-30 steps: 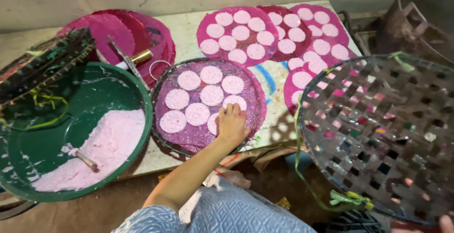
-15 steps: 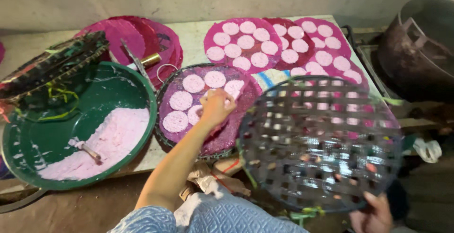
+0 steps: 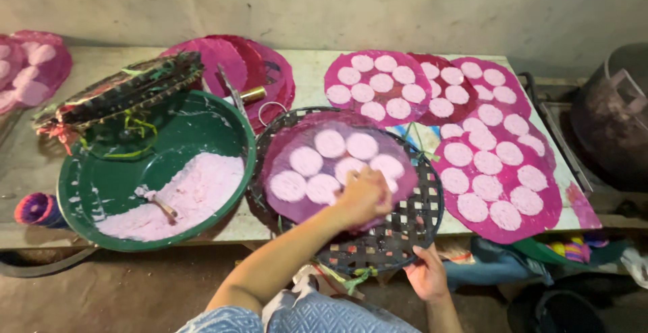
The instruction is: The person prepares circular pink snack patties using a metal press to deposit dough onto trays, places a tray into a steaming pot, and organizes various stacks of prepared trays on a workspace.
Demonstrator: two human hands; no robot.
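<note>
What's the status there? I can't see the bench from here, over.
Left hand pressing on the purple sheet of pale discs. Right hand gripping the woven tray rim beneath it. Green basin of pink batter touching the tray's left edge.

woven tray [image 3: 398, 238]: dark rough strips; green basin [image 3: 121, 184]: glossy plastic, smeared with pale pink paste [image 3: 189, 194]; magenta sheets [image 3: 503, 171]: matt cloth; tabletop [image 3: 310, 69]: dull, worn
</note>
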